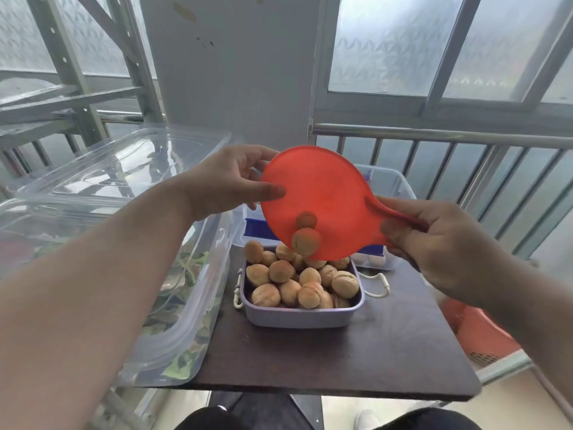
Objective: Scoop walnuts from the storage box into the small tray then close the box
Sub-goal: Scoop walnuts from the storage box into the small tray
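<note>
A red translucent scoop (322, 187) is tilted steeply above the small lilac tray (297, 315). My right hand (434, 243) grips its handle. My left hand (229, 181) holds the scoop's far rim between thumb and fingers. Two walnuts (306, 240) show through the scoop's lower edge, right over the tray. Several walnuts (304, 280) fill the tray in a heap. Behind the scoop stands the clear storage box (393, 184), mostly hidden, with a blue part (257, 228) at its near side.
The tray sits on a dark brown table (341, 355). A large clear bin (173, 305) with its lid (124, 162) raised occupies the left side. A metal railing (449, 141) runs behind; a red basket (477, 330) sits low on the right.
</note>
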Available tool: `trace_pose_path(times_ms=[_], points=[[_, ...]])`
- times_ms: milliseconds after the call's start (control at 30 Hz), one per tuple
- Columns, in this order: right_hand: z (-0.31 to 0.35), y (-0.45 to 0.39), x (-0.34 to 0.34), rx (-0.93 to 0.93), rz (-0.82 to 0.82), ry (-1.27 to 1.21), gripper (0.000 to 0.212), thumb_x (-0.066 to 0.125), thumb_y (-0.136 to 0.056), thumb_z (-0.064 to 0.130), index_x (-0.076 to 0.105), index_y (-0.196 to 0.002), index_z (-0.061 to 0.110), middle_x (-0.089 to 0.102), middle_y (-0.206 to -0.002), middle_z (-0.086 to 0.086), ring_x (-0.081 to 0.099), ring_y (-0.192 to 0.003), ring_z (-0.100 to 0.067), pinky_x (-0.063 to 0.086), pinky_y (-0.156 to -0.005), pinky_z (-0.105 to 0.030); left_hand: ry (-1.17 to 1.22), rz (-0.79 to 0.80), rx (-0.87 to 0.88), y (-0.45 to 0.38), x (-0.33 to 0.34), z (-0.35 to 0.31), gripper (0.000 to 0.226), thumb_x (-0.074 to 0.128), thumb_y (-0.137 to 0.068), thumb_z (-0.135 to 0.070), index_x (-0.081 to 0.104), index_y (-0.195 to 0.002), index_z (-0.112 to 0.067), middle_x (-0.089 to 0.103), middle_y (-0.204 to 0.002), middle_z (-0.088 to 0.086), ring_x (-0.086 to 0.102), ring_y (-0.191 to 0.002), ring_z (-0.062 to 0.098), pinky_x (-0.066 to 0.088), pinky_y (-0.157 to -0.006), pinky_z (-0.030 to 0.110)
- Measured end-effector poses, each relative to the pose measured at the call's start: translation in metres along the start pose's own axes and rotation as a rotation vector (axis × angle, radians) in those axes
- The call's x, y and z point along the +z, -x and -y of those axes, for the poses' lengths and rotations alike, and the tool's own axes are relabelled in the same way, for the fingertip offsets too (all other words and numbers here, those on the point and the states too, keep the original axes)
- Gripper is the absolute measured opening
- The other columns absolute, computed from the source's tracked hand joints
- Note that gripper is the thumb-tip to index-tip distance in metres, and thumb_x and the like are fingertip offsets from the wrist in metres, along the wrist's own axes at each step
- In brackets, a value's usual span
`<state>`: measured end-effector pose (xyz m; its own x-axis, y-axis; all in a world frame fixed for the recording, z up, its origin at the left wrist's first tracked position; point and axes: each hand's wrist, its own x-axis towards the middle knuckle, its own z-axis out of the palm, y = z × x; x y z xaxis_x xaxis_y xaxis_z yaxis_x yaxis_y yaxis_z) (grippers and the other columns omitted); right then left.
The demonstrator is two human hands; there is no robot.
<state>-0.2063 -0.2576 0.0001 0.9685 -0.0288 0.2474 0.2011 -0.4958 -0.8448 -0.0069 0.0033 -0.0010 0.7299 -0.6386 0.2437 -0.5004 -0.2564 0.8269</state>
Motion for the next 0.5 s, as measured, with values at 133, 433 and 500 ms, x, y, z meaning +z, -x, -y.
trace_pose_path(times_ms=[133,433,500], points=[[-0.01,0.009,0.001,-0.136,-0.067,0.337,0.059,0.057,-0.107,0.013,0.051,-0.13,0.067,0.077,-0.116,0.001,0.07,-0.098,-0.012,0.052,-0.085,-0.019,0.008,0.018,0.005,0.0,-0.001,0.002,0.063,0.089,-0.077,-0.039,0.069,-0.135,-0.029,0.076,-0.121,0.005,0.075,-0.107,0.034,0.063,-0.081,0.054],[-0.001,0.008,0.001,-0.244,-0.212,0.459,0.052,0.06,-0.104,0.012,0.044,-0.142,0.045,0.068,-0.077,0.037,0.059,-0.062,0.007,0.04,-0.063,-0.001,0.062,0.029,0.038,0.0,-0.001,0.0,0.047,0.085,-0.077,-0.039,0.075,-0.122,-0.033,0.081,-0.112,0.001,0.075,-0.104,0.029,0.058,-0.077,0.046],[0.002,0.008,0.003,-0.261,-0.223,0.427,0.052,0.06,-0.105,0.015,0.042,-0.139,0.049,0.064,-0.088,0.051,0.061,-0.078,0.022,0.039,-0.07,0.004,0.158,0.059,0.064,0.0,-0.002,-0.004,0.041,0.082,-0.076,-0.037,0.078,-0.117,-0.036,0.08,-0.113,0.004,0.072,-0.102,0.024,0.055,-0.081,0.042]])
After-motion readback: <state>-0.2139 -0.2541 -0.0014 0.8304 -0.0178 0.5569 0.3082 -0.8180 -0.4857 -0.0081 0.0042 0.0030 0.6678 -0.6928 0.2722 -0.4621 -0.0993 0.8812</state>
